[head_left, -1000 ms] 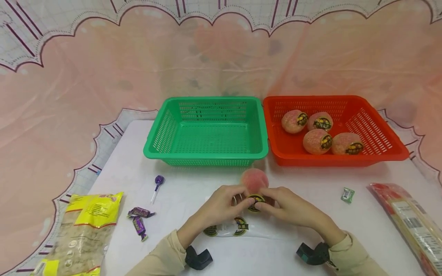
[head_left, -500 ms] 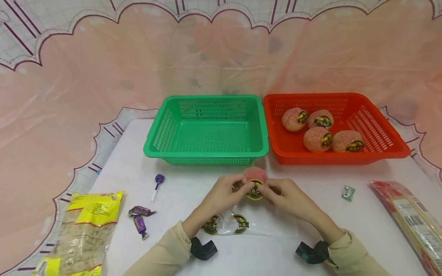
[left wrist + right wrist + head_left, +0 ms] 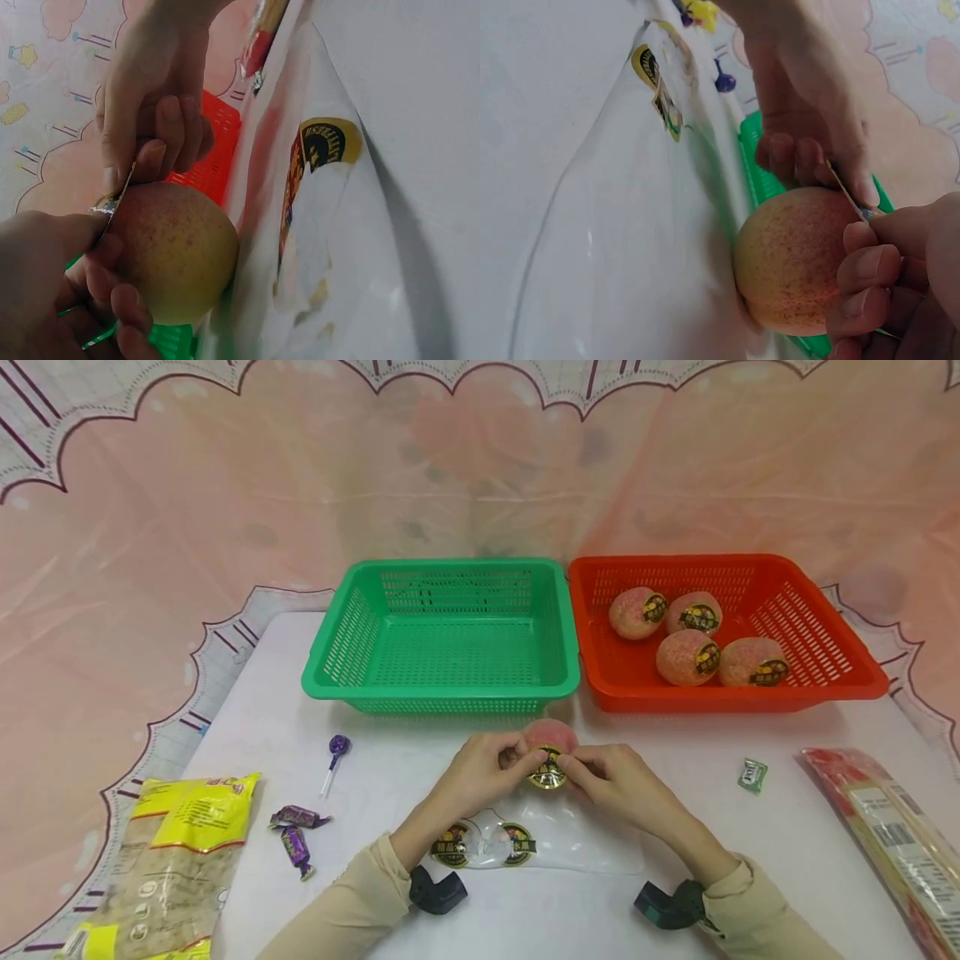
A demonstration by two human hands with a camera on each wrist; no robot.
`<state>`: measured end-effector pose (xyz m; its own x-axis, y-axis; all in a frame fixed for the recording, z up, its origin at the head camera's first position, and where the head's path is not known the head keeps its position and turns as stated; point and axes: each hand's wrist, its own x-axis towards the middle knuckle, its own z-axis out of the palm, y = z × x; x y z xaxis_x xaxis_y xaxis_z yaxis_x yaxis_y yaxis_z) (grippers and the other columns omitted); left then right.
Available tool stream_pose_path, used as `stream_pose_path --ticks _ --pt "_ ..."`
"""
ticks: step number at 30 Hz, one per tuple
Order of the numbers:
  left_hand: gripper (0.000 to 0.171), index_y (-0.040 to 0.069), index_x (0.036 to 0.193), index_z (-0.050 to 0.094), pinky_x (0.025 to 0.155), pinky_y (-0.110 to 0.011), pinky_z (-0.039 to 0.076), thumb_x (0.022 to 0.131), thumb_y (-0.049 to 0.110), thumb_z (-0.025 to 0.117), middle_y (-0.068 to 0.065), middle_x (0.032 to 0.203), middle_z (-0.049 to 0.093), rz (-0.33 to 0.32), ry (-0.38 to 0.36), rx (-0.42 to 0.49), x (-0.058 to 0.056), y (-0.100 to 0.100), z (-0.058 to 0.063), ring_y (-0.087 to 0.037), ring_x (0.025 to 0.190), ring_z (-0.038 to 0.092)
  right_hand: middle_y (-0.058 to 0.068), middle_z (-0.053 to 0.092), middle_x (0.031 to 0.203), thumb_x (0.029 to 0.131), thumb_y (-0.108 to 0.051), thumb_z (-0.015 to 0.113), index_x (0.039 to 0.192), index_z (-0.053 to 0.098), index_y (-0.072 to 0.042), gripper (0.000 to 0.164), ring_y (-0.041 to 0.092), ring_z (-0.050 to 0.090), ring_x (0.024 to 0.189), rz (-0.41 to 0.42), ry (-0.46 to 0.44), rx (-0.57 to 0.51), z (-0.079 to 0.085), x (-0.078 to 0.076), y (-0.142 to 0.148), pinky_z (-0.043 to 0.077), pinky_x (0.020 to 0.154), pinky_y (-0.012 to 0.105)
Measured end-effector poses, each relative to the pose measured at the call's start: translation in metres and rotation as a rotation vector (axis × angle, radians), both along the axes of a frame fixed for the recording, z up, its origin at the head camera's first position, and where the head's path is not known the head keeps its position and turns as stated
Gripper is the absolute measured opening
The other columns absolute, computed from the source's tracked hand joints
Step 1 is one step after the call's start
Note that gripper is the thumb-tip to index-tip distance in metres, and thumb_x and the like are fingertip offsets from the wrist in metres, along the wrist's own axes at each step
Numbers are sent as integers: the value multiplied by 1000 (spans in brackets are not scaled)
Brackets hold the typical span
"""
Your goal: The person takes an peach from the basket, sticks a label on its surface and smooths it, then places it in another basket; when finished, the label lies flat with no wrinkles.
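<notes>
Both hands meet at the front middle of the table. The left hand (image 3: pixel 480 777) and the right hand (image 3: pixel 626 781) each pinch an edge of a round black-and-gold sticker (image 3: pixel 547 770) between thumb and fingers. Right behind the sticker is a pinkish peach (image 3: pixel 551 732), which rests on the table; the wrist views show its speckled yellow-red side (image 3: pixel 176 247). In these views the sticker (image 3: pixel 847 189) appears nearly edge-on, close to the peach's skin. Under the wrists lies a clear backing sheet (image 3: pixel 592 847) bearing two more black-and-gold stickers (image 3: pixel 517 845) at its left end.
Behind stand a green basket (image 3: pixel 442 693) and a red basket (image 3: pixel 727 700) holding several stickered peaches (image 3: pixel 687 657). To the left lie a purple lollipop (image 3: pixel 339 746), wrapped candies (image 3: pixel 297 817) and a yellow-topped bag (image 3: pixel 191 843); to the right, a green-wrapped candy (image 3: pixel 752 775) and a long packet (image 3: pixel 888 835).
Both hands have moved forward with the sticker, which now overlaps the peach's near side and faces the head camera more squarely. The head view has shifted slightly.
</notes>
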<state>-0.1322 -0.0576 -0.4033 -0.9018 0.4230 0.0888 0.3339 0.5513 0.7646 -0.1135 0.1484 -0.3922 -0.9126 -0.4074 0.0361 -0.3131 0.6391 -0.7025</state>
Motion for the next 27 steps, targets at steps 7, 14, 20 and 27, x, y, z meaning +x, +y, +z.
stream_pose_path --ticks 7,14,20,27 --pt "36 23 61 50 46 -17 29 82 52 52 11 51 37 3 32 -9 -2 -4 -3 -1 49 34 -13 48 56 89 -43 46 71 59 -21 31 3 45 57 27 -7 28 3 -2 1 36 52 18" --pt "37 25 81 49 51 -19 39 73 61 56 11 67 51 85 30 -11 -3 -6 -5 -4 60 47 -12 42 55 83 -51 52 73 53 -24 29 4 41 54 -90 74 125 1 -2 3 31 50 18" --pt "58 24 123 43 71 -22 49 76 55 57 8 115 50 11 25 75 -8 -6 -10 -10 94 54 -3 56 102 78 -51 59 120 42 -22 54 13 57 85 -91 -17 -24 -3 -7 6 49 72 30" --pt "57 33 133 36 92 -28 44 81 45 57 11 133 43 -127 -89 197 -9 -8 -15 -11 114 50 -4 29 142 85 -36 56 138 24 -31 63 24 41 123 71 -204 -272 -18 -10 6 42 95 40"
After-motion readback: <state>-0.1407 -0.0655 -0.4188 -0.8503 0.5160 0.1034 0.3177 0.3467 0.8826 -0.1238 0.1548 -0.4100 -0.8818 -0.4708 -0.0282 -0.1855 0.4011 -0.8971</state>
